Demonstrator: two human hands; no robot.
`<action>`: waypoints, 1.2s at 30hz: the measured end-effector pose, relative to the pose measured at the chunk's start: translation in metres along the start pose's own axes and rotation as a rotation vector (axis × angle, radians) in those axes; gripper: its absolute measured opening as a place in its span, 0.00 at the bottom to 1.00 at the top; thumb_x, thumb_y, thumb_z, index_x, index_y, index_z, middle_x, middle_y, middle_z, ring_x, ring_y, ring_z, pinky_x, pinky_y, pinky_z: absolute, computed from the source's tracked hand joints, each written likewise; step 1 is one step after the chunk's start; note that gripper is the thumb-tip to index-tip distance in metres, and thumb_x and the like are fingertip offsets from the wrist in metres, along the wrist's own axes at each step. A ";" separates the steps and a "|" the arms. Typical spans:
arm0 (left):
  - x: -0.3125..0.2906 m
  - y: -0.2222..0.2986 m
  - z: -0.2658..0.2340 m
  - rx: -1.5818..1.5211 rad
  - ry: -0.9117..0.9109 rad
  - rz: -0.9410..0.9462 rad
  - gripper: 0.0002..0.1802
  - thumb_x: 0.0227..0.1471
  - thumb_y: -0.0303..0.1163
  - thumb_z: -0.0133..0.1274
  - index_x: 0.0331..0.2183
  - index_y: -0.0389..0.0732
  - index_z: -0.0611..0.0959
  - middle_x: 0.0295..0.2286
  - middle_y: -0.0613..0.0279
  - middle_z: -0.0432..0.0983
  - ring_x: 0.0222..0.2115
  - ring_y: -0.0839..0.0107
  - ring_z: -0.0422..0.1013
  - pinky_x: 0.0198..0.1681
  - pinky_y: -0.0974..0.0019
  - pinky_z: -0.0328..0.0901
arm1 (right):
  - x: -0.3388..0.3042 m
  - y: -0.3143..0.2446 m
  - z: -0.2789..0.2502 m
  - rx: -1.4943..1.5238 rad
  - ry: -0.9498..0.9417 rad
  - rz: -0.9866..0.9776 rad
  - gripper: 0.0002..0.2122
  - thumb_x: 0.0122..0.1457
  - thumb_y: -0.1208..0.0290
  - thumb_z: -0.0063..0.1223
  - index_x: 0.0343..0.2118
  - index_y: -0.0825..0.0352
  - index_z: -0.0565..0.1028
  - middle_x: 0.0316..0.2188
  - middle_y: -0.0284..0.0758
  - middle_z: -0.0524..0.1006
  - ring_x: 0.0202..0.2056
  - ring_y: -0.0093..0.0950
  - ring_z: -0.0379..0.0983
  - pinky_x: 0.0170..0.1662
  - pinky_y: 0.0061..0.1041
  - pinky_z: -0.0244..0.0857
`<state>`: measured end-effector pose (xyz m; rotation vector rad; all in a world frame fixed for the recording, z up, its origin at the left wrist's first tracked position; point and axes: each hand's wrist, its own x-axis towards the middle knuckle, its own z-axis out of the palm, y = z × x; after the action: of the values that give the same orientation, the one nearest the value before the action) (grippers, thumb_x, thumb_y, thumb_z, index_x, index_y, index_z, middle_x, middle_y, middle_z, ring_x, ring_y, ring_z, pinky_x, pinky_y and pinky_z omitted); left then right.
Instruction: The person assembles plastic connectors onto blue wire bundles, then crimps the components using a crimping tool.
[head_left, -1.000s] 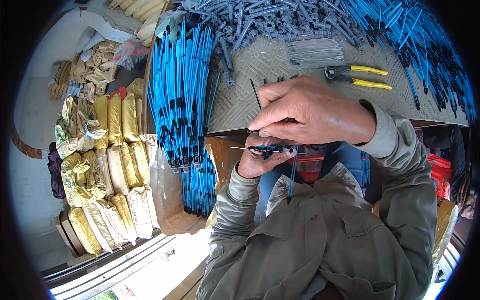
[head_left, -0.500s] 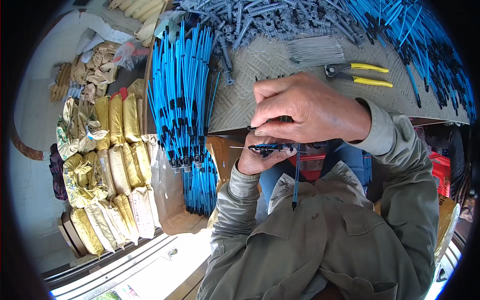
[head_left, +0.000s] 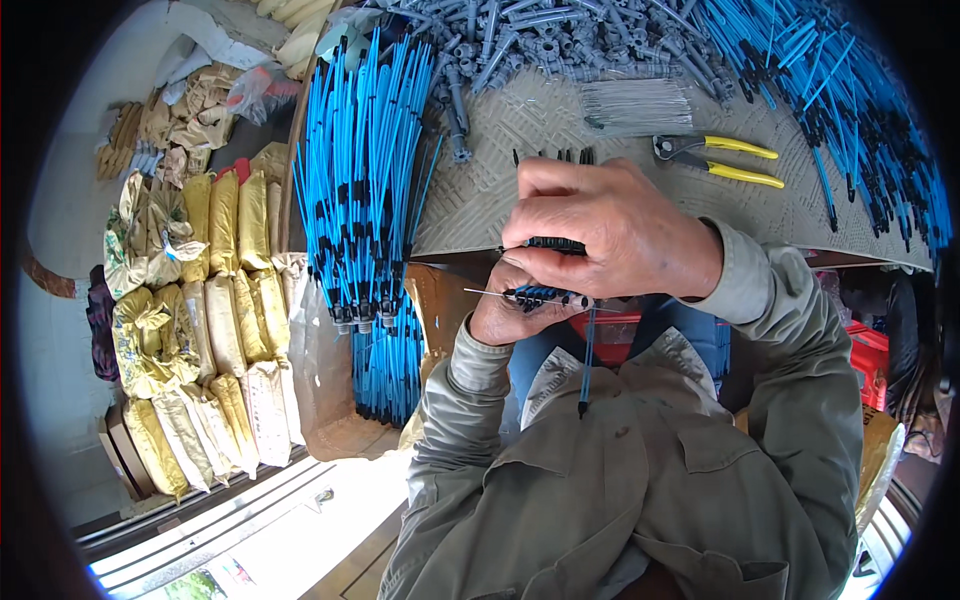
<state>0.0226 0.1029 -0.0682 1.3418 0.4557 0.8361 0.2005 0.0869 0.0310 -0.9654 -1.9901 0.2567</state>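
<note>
Nearest in, 1 blue tube (head_left: 588, 365) with a black tip dangles before the olive shirt (head_left: 600, 490)! Just above, the left hand (head_left: 500, 318) has its grip wrapped round a cluster of black-and-blue pieces (head_left: 540, 294), a thin wire (head_left: 482, 292) poking out leftward. Over that sits the right hand (head_left: 610, 225), grip narrow, thumb and fingers curled; whether they pinch anything, one cannot tell. Beyond, on the bench (head_left: 470, 205), there's the cutter (head_left: 715, 160) with 2 yellow handles, then fine wires (head_left: 637, 107), then piled grey fittings (head_left: 570, 40)! Blue tubes lie bundled left (head_left: 365, 150) and heaped right (head_left: 840, 100).
</note>
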 end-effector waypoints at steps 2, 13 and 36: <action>-0.002 -0.003 0.003 -0.033 0.059 0.025 0.16 0.36 0.22 0.64 0.33 0.36 0.80 0.30 0.62 0.76 0.34 0.74 0.71 0.39 0.69 0.65 | 0.000 -0.002 -0.003 -0.009 -0.026 0.009 0.06 0.45 0.70 0.59 0.24 0.63 0.73 0.22 0.30 0.67 0.18 0.28 0.67 0.20 0.25 0.59; 0.023 0.037 0.005 0.190 -0.308 -0.043 0.11 0.46 0.23 0.56 0.36 0.36 0.81 0.35 0.56 0.77 0.38 0.70 0.72 0.44 0.68 0.65 | -0.025 -0.016 -0.045 -0.357 -0.170 0.123 0.09 0.46 0.67 0.60 0.25 0.65 0.73 0.23 0.30 0.69 0.15 0.24 0.65 0.18 0.24 0.56; 0.004 0.000 0.005 -0.516 -0.296 -0.529 0.20 0.41 0.21 0.57 0.41 0.33 0.78 0.42 0.53 0.73 0.45 0.65 0.69 0.48 0.65 0.64 | -0.064 0.074 0.020 -0.198 -0.512 0.040 0.26 0.56 0.54 0.42 0.57 0.59 0.58 0.59 0.32 0.55 0.61 0.28 0.47 0.62 0.33 0.41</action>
<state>0.0283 0.1023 -0.0664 0.7887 0.3085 0.2751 0.2442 0.0951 -0.0581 -1.1492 -2.4999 0.3621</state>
